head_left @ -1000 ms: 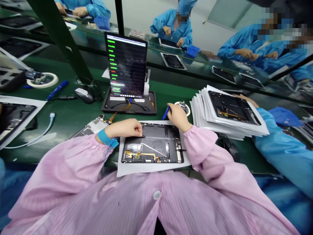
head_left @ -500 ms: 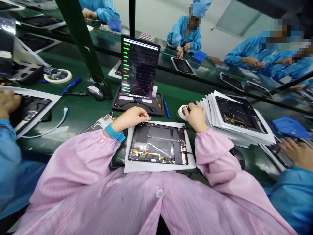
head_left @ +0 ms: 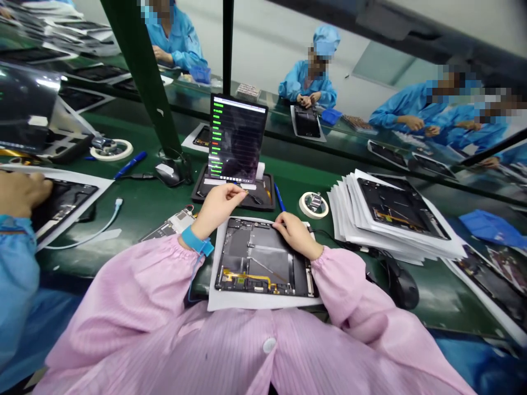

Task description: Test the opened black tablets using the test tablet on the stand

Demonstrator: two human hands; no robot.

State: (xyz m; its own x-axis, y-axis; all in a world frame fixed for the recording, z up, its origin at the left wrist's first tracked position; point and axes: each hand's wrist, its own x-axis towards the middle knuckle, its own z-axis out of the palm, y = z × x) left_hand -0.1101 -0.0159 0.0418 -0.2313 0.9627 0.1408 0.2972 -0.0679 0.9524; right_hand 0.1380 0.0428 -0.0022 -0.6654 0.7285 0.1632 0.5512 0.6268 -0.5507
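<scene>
An opened tablet housing (head_left: 263, 258) lies on a white sheet (head_left: 230, 299) right before me, its inside facing up with a gold ribbon cable along its near side. Above its far left edge, my left hand (head_left: 220, 208) is closed in a pinch; a tiny piece shows at the fingertips, too small to name. A blue strap (head_left: 194, 240) circles that wrist. My right hand (head_left: 294, 233) is closed over the housing's far right part, fingertips together near the far edge. Whatever they hold is hidden.
Behind the housing a lit screen (head_left: 236, 140) stands in a black tray. To the right are a tape roll (head_left: 302, 204), stacked sheets with tablet housings (head_left: 395, 206) and a mouse (head_left: 401, 285). A circuit board (head_left: 173, 224) lies left. A co-worker's hand (head_left: 24, 192) works far left.
My right hand has left the tape roll and come left over the housing, its fingers closing. The left hand stays pinched, slightly raised off the housing's edge. The view has shifted.
</scene>
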